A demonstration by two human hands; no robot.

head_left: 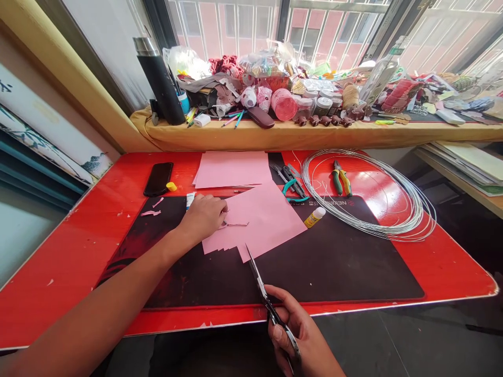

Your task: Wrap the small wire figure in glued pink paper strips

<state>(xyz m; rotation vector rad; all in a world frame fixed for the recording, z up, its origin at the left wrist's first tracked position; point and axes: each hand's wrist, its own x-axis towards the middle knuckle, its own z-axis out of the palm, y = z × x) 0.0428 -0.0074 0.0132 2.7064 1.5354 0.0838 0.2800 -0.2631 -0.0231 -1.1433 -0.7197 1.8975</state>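
Note:
My right hand [294, 330] grips a pair of scissors [264, 292] by the handles, its blades pointing up and away. The scissors' tip overlaps the front corner of a pink sheet of paper [263, 214] in view. Small stepped cuts run along that sheet's front edge. Over the sheet's left side, my left hand [206, 213] is closed, fingers curled down. A thin, dark pinkish stem-like piece [238, 224] sticks out from its fingertips. Beside this hand lies a white and blue tube [190, 200], partly covered. A glue stick [315, 217] touches the sheet's right corner.
A dark mat [334, 267] covers much of the red table [459, 262]. More pink sheets [231, 168], a phone [158, 178], a yellow cap [171, 186], cutters [294, 191], a wire coil [416, 209] and pliers [341, 179] lie around. A black flask [161, 81] stands on the cluttered sill.

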